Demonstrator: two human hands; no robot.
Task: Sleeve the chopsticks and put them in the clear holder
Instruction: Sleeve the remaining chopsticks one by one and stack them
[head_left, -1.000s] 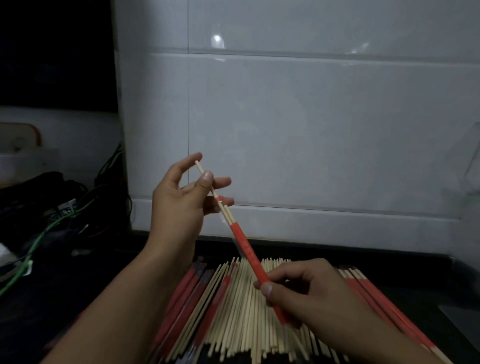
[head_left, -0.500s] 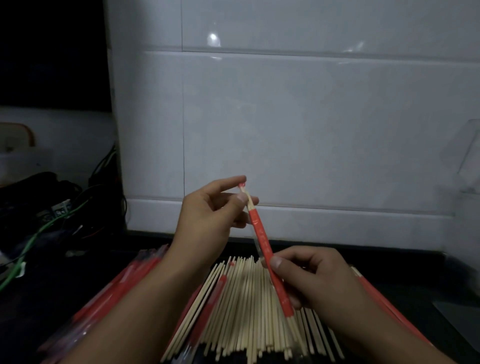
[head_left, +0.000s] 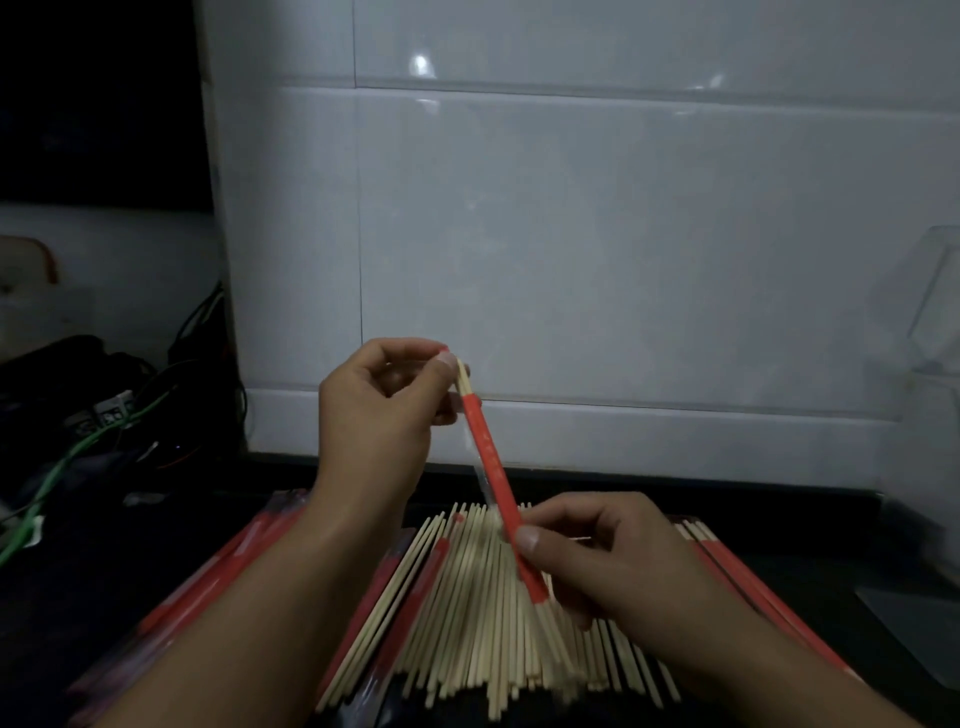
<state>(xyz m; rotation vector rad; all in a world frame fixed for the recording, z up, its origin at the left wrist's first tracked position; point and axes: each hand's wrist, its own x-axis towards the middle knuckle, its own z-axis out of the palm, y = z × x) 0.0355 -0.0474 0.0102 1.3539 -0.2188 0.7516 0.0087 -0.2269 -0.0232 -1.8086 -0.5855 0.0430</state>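
Left hand (head_left: 379, 410) pinches the bare tips of chopsticks (head_left: 463, 382) above the desk; right hand (head_left: 613, 561) grips their red sleeve (head_left: 498, 488) lower down; clear holder (head_left: 935, 301) at right is dim, edge-cropped

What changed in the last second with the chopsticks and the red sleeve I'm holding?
The chopsticks slid down into the red sleeve: a long bare stretch showed above it a second ago, now only the tips do. The left hand, pinching those tips, came down toward the sleeve's mouth. The right hand kept its grip on the lower sleeve, over the pile of loose chopsticks. Nothing was let go.
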